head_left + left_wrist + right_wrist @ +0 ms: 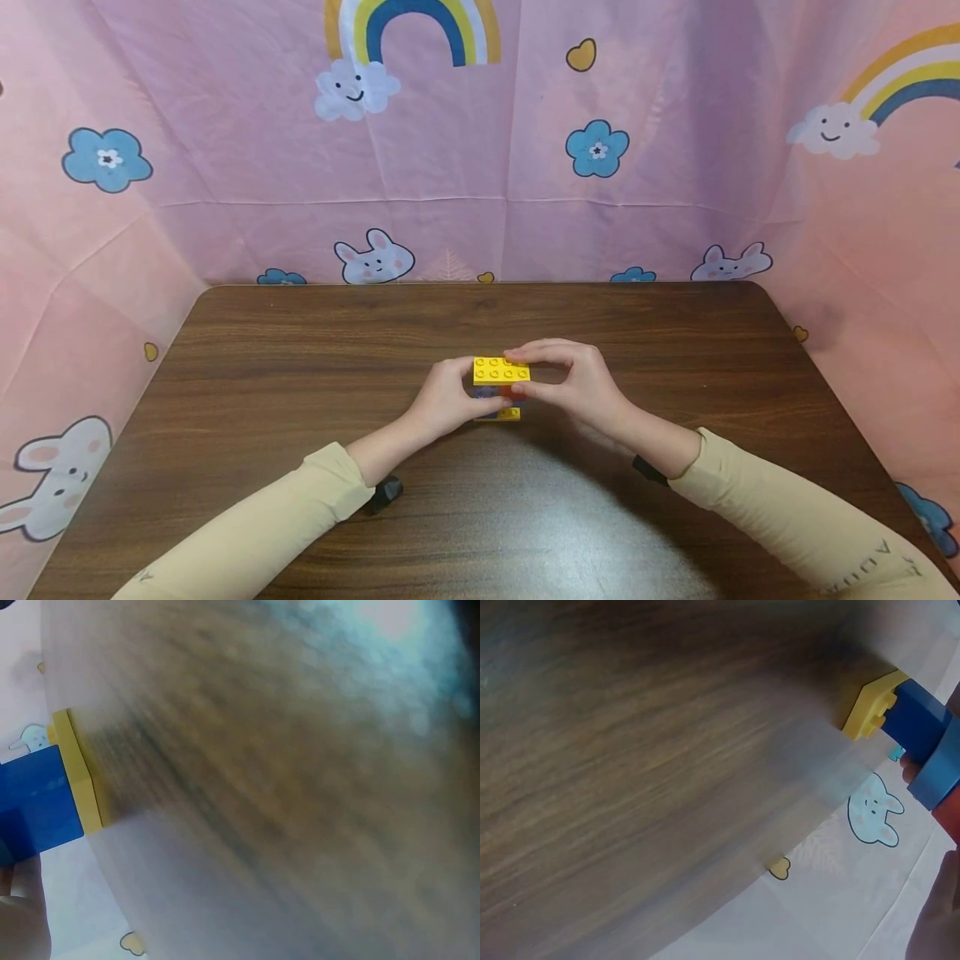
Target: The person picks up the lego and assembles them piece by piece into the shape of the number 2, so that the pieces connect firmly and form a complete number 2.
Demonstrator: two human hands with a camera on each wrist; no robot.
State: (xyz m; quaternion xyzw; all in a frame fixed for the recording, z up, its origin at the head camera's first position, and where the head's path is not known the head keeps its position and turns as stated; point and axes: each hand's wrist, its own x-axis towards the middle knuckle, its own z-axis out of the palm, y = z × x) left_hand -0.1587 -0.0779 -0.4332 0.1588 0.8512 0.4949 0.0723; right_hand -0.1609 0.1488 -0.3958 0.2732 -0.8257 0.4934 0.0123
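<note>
A small stack of toy building bricks stands between the two hands in the head view. Its top is a yellow brick [491, 372] with studs, above a red brick [949, 814], a lighter blue brick [939, 766], a dark blue brick [915, 720] and a yellow base piece [870, 706]. The left hand [447, 396] grips the stack from the left, thumb across its near side. From the right, the right hand [581, 385] pinches the top yellow brick between thumb and fingers. Whether the base touches the table cannot be told. Fingers partly hide the middle bricks.
The brown wooden table [315, 358] has a far edge close to a pink cloth backdrop [262, 150] printed with rainbows, rabbits and flowers. Dark wrist-worn pieces show under the left forearm [385, 494] and the right forearm [649, 470].
</note>
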